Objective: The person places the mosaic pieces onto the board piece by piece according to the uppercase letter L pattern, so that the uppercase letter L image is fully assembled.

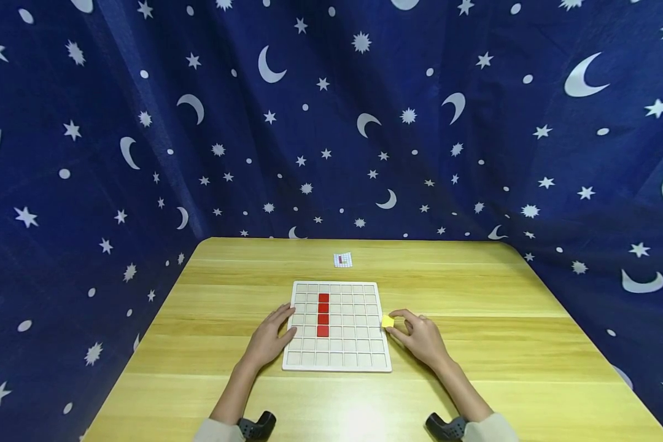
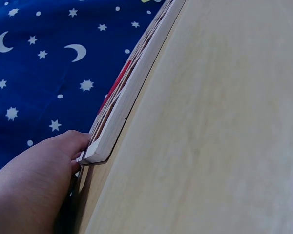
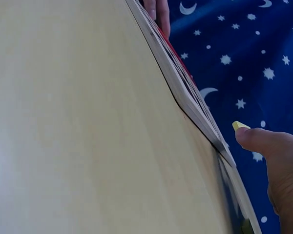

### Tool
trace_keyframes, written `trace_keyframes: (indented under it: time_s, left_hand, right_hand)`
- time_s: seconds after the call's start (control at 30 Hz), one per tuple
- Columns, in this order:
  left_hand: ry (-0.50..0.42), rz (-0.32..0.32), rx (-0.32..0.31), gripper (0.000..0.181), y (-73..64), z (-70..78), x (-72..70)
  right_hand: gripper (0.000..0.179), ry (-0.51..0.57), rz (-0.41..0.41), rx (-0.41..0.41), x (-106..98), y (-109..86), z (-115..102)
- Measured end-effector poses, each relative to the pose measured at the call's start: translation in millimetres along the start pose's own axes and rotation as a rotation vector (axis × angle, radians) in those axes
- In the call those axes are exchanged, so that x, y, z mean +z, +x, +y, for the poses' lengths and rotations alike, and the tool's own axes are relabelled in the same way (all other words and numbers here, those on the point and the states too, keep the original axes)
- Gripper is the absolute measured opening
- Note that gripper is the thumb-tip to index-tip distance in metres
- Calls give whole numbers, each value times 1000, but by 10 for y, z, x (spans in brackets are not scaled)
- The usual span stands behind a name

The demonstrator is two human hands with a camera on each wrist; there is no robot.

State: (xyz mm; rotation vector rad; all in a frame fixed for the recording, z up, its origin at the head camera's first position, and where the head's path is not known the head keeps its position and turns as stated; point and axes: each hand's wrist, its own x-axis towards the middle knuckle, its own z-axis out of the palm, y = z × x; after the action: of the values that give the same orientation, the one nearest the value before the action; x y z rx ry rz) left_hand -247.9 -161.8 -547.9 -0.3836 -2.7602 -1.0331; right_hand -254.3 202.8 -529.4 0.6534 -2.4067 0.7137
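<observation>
A white square grid board (image 1: 356, 362) lies on the table, with several red square blocks (image 1: 323, 319) in one column of its left half. My left hand (image 1: 267, 341) rests against the board's left edge, thumb and fingers spread apart. In the left wrist view, the thumb of the left hand (image 2: 44, 168) touches the board's near corner. Between thumb and index finger, my right hand (image 1: 424, 339) pinches a yellow block (image 1: 388, 321) at the board's right edge. The right wrist view shows the yellow block (image 3: 240, 126) raised above the board's level at the thumb tip.
Behind the board lies a small printed card (image 1: 342, 259) with a grid pattern. The wooden table (image 1: 464, 276) extends to both sides. A dark blue curtain (image 1: 331, 123) with moons and stars hangs behind and beside it.
</observation>
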Motion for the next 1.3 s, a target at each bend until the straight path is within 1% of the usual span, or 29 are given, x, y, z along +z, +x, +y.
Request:
trace_keyframes:
  time_s: [0.3, 0.5, 0.83, 1.03, 1.13, 1.3]
  left_hand:
    - [-4, 3, 2, 48, -1, 0, 3]
    - [-2, 7, 5, 47, -6, 6, 4]
    - [-8, 10, 5, 47, -1, 8, 6]
    - [-11, 7, 2, 47, -6, 11, 0]
    - [-15, 6, 4, 47, -9, 14, -1]
    - [-16, 11, 16, 47, -8, 12, -2]
  right_hand:
    - [31, 37, -26, -51, 131, 52, -175]
    - [31, 61, -30, -85, 215, 127, -322]
    - [30, 85, -65, -91, 352, 234, -481]
    - [30, 103, -66, -121, 450, 281, -566]
    - [30, 111, -88, -118, 482, 298, -607]
    - [28, 106, -152, -109, 515, 324, -665]
